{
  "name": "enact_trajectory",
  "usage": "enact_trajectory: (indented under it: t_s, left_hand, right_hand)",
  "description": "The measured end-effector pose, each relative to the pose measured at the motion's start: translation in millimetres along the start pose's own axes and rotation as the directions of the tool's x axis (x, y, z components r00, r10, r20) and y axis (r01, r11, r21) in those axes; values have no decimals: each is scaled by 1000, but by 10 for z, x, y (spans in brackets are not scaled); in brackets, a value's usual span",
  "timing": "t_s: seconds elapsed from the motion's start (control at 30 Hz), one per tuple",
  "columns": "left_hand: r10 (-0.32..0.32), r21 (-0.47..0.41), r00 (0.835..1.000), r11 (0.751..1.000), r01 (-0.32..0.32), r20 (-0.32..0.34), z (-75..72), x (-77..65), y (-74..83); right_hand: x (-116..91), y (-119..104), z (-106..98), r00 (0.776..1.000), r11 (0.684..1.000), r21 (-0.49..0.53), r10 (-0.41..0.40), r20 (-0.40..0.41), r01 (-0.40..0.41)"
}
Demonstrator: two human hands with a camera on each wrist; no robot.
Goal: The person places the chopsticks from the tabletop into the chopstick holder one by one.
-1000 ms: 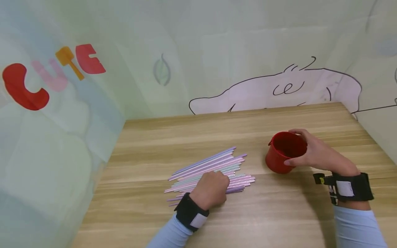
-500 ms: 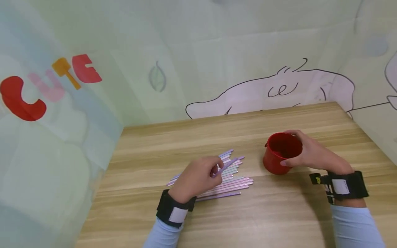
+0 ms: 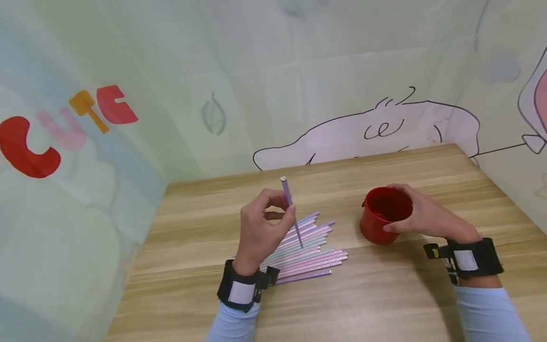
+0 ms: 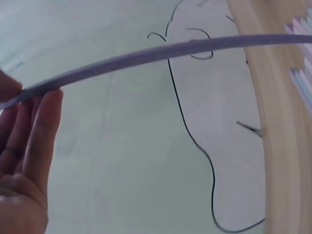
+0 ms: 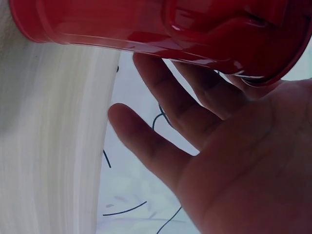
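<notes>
Purple stick (image 3: 287,191), one in number, held just left of centre in the head view, above a pile of sticks (image 3: 316,259). Its long axis stands steep in that view: the upper end points to the top of the frame and leans a little left, while the lower end points down and slightly right, overlapping the pile in our line of sight. In the left wrist view the same axis crosses from the left edge to the upper right, and there we see it gently bowed. We count two hands. The left hand (image 3: 258,228) is clamped on the purple stick, thumb and fingertips meeting about it. The right hand (image 3: 420,213) is clamped on one red bucket (image 3: 376,230), right of centre, thumb on the near side and fingers on the far side; the bucket stands upright, mouth upward. The pile, in purple, pink, pale green and whitish tones, lies too crowded for us to count; its members run roughly parallel, from lower left to upper right, with one outlying stick (image 3: 305,277) just apart at its lower edge. Pile and bucket rest on one wooden table (image 3: 363,304). We count four letters (image 3: 82,102) at the left of the frame.
</notes>
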State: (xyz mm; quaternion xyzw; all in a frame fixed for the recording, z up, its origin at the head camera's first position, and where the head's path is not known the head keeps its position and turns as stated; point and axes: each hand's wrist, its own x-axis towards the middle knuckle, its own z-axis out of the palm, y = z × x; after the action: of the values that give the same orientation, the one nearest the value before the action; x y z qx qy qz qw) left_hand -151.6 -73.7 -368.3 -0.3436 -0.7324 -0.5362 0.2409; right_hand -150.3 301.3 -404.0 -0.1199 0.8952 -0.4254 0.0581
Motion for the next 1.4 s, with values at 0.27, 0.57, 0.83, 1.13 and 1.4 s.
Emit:
enact_trajectory:
  t_s: [0.27, 0.57, 0.83, 1.13, 1.4]
  left_hand:
    - [-130, -306, 981, 948, 81, -144, 251, 63, 1]
    - [-166, -452, 974, 889, 79, -156, 562, 181, 36]
    - [-127, -480, 970, 877, 13, -206, 685, 281, 3]
    - [-147, -376, 978, 923, 83, -147, 1003, 283, -27]
    - [-93, -179, 995, 980, 86, -32, 1194, 258, -91]
  right_hand:
    - [-33, 68, 18, 1000, 1000, -16, 8, -12, -8]
    - [29, 38, 31, 1000, 1000, -18, 3, -15, -3]
    - [31, 56, 25, 1000, 1000, 8, -13, -14, 13]
    - [7, 72, 41, 1000, 1000, 11, 8, -15, -8]
    - [19, 90, 44, 1000, 1000, 25, -7, -12, 7]
